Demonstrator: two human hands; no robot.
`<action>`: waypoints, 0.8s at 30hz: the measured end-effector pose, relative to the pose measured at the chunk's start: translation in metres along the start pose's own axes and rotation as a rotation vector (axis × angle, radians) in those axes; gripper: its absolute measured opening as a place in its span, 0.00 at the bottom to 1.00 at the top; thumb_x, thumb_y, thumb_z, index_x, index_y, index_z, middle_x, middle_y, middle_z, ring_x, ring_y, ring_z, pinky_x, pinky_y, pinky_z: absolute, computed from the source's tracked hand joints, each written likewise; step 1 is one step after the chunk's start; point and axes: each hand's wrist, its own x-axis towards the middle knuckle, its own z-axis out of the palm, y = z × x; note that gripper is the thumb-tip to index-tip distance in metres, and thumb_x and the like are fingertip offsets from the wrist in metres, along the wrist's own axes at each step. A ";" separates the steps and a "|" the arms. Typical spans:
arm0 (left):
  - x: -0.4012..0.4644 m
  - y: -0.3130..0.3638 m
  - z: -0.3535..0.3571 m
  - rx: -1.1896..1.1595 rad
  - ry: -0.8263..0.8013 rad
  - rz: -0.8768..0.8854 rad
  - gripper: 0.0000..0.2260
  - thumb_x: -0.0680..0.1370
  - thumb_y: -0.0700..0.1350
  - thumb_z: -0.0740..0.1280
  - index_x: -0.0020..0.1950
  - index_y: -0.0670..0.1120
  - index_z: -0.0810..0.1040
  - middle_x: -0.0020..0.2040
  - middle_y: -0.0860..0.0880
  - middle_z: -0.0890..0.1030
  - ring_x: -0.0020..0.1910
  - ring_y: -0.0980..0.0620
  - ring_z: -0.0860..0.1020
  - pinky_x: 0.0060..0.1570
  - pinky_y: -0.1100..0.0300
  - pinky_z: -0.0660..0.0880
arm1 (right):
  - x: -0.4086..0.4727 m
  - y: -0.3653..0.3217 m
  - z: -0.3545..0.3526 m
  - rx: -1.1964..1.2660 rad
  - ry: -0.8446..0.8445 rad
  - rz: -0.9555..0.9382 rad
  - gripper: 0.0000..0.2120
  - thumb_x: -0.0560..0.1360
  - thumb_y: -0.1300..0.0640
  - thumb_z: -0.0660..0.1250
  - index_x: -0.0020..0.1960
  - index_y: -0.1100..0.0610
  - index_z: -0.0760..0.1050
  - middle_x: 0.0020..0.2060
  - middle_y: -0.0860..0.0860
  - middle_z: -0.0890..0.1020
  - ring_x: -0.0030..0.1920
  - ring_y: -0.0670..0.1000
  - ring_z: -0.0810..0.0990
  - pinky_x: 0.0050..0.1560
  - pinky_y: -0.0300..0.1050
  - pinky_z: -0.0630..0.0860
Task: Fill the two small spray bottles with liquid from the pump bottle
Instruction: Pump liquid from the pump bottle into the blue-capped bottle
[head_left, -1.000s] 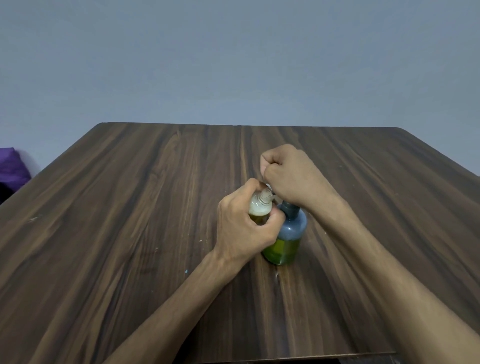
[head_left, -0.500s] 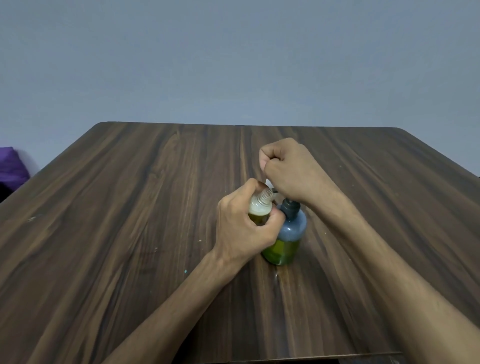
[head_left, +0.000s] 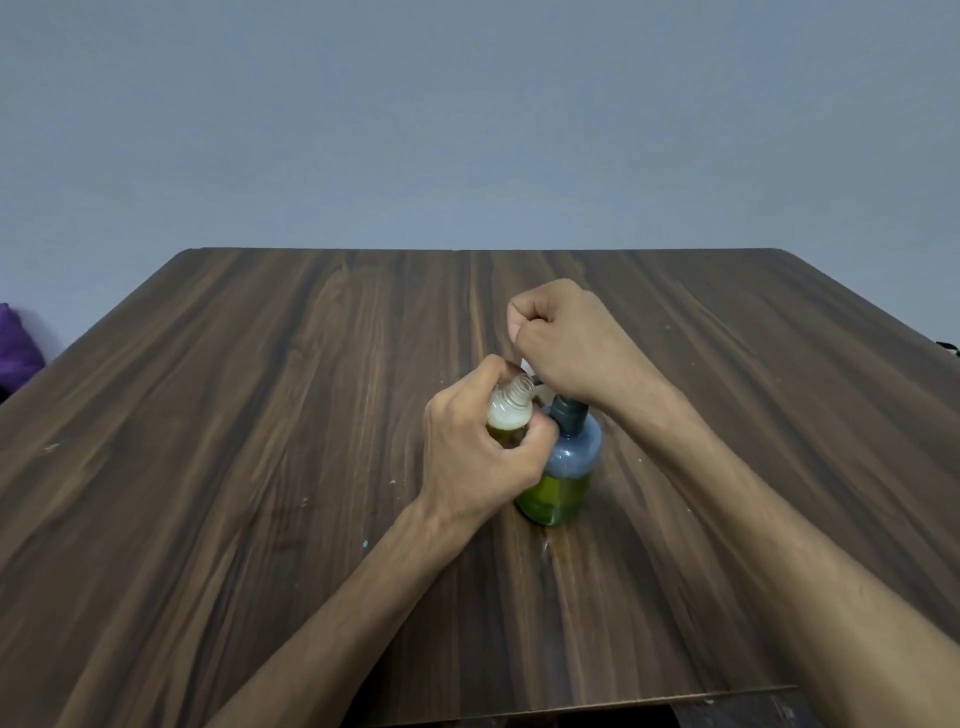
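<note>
On the counter (head_left: 260, 467), left hand (head_left: 478, 457) grips a half-filled spray bottle (head_left: 509, 415) at the pump bottle (head_left: 566, 467); fisted right hand (head_left: 566, 343) pumps; second bottle unseen.

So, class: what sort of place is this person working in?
Probably a plain room at home: a dark wood-grain table against a bare grey wall, with purple fabric at the left edge.

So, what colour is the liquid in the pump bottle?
Yellowish green, in the pump bottle's lower part; head view.
</note>
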 end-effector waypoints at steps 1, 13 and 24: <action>0.000 0.000 0.000 -0.003 -0.003 0.009 0.07 0.71 0.44 0.71 0.42 0.41 0.77 0.35 0.51 0.80 0.31 0.53 0.78 0.31 0.51 0.75 | 0.001 -0.001 0.000 0.008 0.017 -0.017 0.11 0.68 0.67 0.56 0.29 0.58 0.70 0.21 0.44 0.70 0.27 0.46 0.70 0.32 0.49 0.71; 0.002 0.002 0.000 0.025 0.010 0.013 0.08 0.71 0.44 0.71 0.41 0.42 0.76 0.33 0.51 0.78 0.30 0.53 0.76 0.30 0.54 0.73 | 0.000 0.002 0.002 -0.022 -0.015 0.021 0.13 0.68 0.66 0.56 0.28 0.55 0.68 0.19 0.43 0.69 0.28 0.48 0.70 0.32 0.48 0.70; 0.001 0.001 0.000 0.010 -0.002 0.017 0.09 0.71 0.46 0.71 0.41 0.42 0.75 0.34 0.53 0.78 0.31 0.55 0.77 0.30 0.57 0.74 | -0.002 0.003 0.003 -0.061 -0.014 0.024 0.09 0.67 0.64 0.56 0.29 0.58 0.68 0.21 0.45 0.70 0.28 0.49 0.69 0.32 0.50 0.70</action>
